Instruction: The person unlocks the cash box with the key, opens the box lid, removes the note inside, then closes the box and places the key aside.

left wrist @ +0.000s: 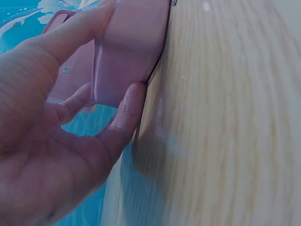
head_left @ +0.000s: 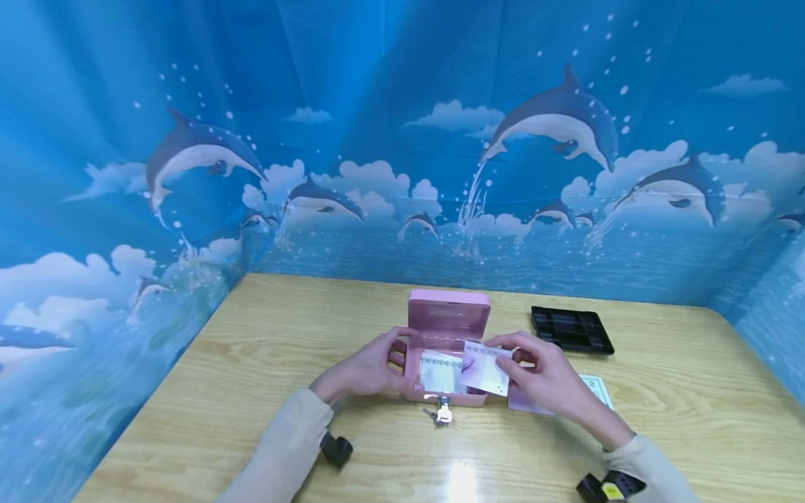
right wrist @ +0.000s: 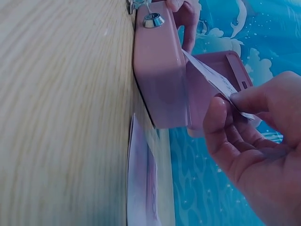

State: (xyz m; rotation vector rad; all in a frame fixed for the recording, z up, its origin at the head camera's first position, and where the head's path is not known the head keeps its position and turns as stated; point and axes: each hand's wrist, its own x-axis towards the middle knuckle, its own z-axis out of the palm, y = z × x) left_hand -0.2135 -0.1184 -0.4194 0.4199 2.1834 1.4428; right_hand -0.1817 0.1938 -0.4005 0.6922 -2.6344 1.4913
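A pink cash box (head_left: 451, 399) stands on the table with its lid raised. My left hand (head_left: 372, 365) grips the box's left side, its fingers spread between the front and back corners. Between thumb and fingers, my right hand (head_left: 546, 370) pinches a pale purple banknote (head_left: 486, 367), tilted over the right part of the box. Another pale banknote (head_left: 440, 374) lies inside. Keys (head_left: 443, 412) hang from the lock at the front; the right wrist view shows the round lock (right wrist: 153, 20) close up.
A black compartment tray (head_left: 572, 330) lies at the back right. Beside the box, partly under my right hand, lie more notes, one purple (head_left: 527, 403) and one greenish white (head_left: 597, 389). A blue dolphin curtain (head_left: 390, 175) hangs behind the table (head_left: 302, 314).
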